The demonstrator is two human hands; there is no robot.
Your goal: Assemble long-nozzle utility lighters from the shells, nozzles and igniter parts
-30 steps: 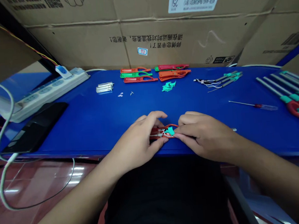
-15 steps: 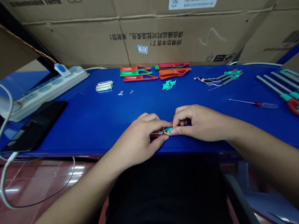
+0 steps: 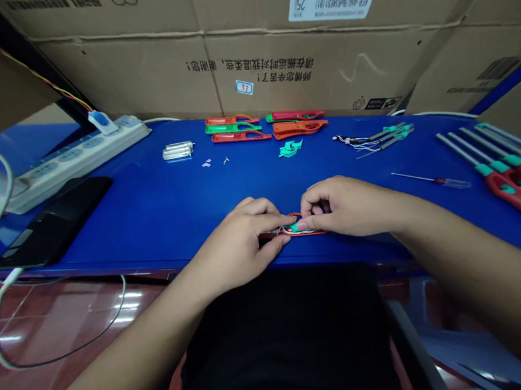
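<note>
Here we are at the blue tabletop [image 3: 132, 229], and all the action sits at its front edge, near the middle: a long, flat red plastic frame [image 3: 270, 235] with a bright teal plastic clip [image 3: 294, 227] and fine white wires [image 3: 302, 231] running across it. The left hand [image 3: 246, 238] has a firm, narrow grip, thumb and fingers closed around the frame's near end. The right hand [image 3: 340, 207] is on the other side in a tight pinch, its fingertips [image 3: 301, 225] right on the teal clip. That frame looks light and fairly stiff, thin moulded plastic that could flex at its slim loop, so the solid body looks like the place to hold it, while those wires look soft and easy to snag. Along the far edge, there's a row of red, green and orange plastic frames [image 3: 237, 128], a small heap of teal plastic pieces [image 3: 290, 149] and a bundle of clear tubes [image 3: 178, 151]. To the right lie wired rods with teal collars [image 3: 376, 141], a slim red-handled screwdriver [image 3: 430, 178] and long steel shafts in red-and-teal handles [image 3: 507, 181]. Over on the left, a white power strip [image 3: 66, 165] and a black phone [image 3: 50, 223].
</note>
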